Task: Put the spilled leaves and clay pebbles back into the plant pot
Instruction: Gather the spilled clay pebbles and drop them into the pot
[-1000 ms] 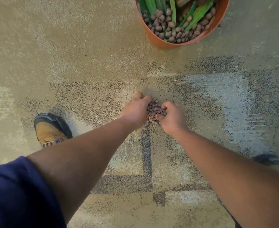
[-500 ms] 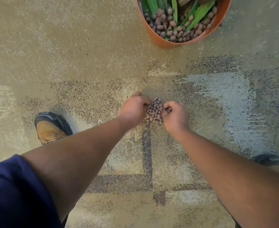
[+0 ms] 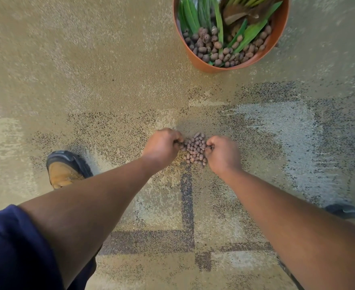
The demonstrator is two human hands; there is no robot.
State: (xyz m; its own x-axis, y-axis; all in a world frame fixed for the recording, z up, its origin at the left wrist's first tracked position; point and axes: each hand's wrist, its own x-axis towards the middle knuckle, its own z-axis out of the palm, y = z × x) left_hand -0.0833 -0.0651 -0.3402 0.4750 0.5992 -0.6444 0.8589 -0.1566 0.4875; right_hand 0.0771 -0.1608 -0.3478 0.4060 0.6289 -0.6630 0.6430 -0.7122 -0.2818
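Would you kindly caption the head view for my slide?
Both hands gather spilled pebbles on carpet below the pot.

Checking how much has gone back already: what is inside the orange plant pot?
Inside the round orange plastic plant pot lie brown clay pebbles and long green leaves, plus a brown dried piece. Whatever is beneath the pebbles is covered, and the pot's far side is cut off.

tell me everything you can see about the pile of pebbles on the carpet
The pile of clay pebbles is a small heap of rounded, reddish-brown, matte beads lying on the patterned carpet. The left hand and right hand press in against its two sides, fingers curled. It lies apart from the orange plant pot.
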